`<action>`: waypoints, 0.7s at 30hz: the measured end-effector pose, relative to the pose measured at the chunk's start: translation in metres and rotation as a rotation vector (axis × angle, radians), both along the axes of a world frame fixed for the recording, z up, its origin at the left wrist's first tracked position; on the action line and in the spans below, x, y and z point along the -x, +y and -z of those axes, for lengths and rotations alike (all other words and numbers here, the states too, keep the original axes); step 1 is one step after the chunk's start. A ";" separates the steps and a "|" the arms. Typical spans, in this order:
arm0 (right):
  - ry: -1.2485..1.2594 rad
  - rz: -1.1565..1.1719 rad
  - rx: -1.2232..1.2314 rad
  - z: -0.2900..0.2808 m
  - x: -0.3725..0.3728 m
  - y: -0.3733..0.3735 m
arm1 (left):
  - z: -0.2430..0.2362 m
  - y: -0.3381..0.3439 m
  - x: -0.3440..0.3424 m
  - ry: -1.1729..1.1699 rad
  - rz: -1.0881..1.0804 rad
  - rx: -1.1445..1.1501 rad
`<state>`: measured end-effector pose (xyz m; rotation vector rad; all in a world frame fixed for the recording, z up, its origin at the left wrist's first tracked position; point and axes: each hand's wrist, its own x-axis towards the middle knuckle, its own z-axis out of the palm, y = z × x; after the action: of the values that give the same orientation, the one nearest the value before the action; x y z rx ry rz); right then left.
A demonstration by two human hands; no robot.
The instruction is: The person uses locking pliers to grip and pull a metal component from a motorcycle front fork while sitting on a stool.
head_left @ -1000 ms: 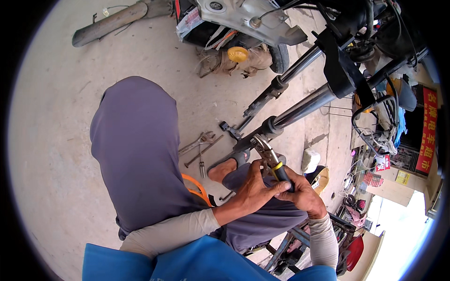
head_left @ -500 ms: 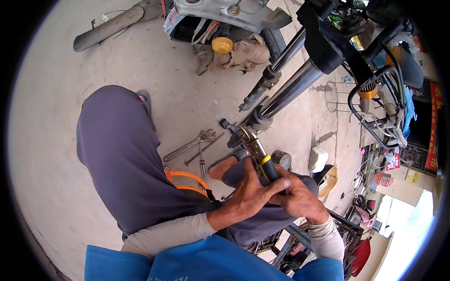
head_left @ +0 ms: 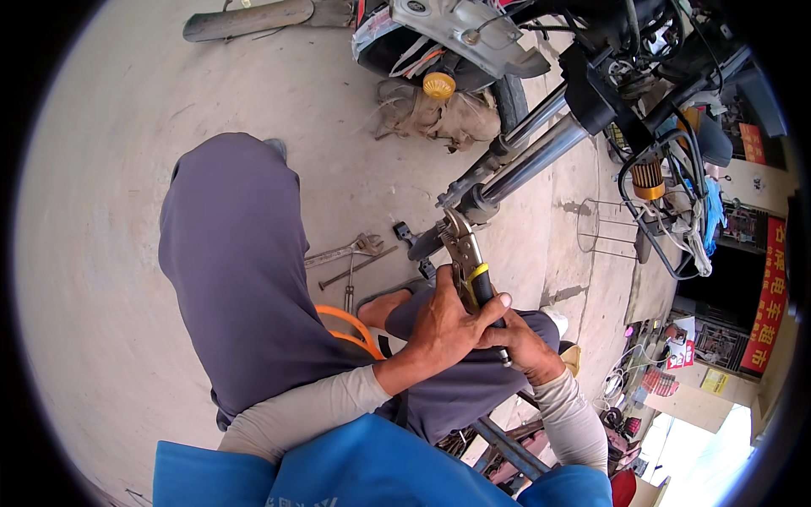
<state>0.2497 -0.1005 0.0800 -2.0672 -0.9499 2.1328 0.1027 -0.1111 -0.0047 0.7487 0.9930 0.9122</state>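
Locking pliers with black-and-yellow grips are held in both my hands. My left hand is closed around the near side of the handles, its thumb pointing right. The fingers of my right hand wrap the handles from the other side, and the handle's end pokes out below. The jaws lie over the lower end of a motorcycle fork leg; whether they touch or clamp it I cannot tell. Above that, the bright fork tube slants up to the right, parallel to a second tube.
On the concrete floor left of the fork lie an adjustable wrench, a long bolt-like rod and a screwdriver. An orange loop rests by my leg. A grey body panel and brown cloth lie farther off.
My view has shifted, so the fork and floor things sit differently. The pliers stand steeper, and their handle end now shows below my hands. Both hands keep hold of them.
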 end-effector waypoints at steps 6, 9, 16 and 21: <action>-0.023 -0.054 -0.028 -0.018 0.020 0.008 | -0.012 0.008 0.012 0.021 0.084 0.088; -0.029 -0.072 -0.049 -0.013 0.018 0.006 | -0.009 0.010 0.017 0.128 0.128 0.051; -0.024 -0.178 -0.148 -0.018 0.030 0.014 | -0.005 0.009 0.021 -0.060 0.066 0.059; -0.026 -0.102 -0.213 0.004 0.037 0.001 | 0.012 0.012 0.023 0.123 0.080 -0.071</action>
<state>0.2126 -0.0998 0.0756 -1.9889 -1.2504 1.9526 0.0797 -0.0989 -0.0163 0.9068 1.0350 0.8433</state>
